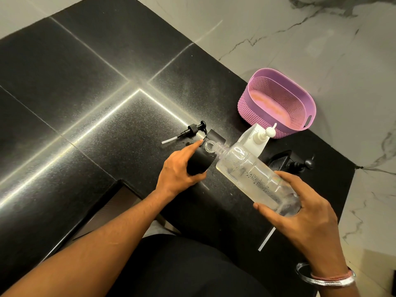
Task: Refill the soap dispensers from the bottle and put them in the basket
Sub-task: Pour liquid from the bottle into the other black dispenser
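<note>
left hand (177,168) wraps the black dispenser (202,156), fingers curled round its body, forefinger stretched up along its side toward the open neck. the pump is off this dispenser; its clear threaded mouth faces up. right hand (300,213) grips the base end of the clear bottle (252,174), thumb on the near side, fingers curled over the far side. bottle is tipped well over, its neck touching or just at the dispenser's mouth; cannot tell whether liquid is passing. clear liquid and bubbles lie along the bottle's lower wall. no label or writing readable on bottle or dispensers. loose black pump (192,130) with its white tube lies on the black counter (85,103), just beyond the black dispenser. white dispenser (255,137), pump on, stands behind the bottle's neck, near the counter's right edge. second black dispenser (287,161), pump on, sits right of the bottle, partly hidden. pink basket (278,103) stands at the counter's far right edge, beside the white dispenser, nothing seen inside. silver bangle (330,279) and pink thread on the right wrist.
</note>
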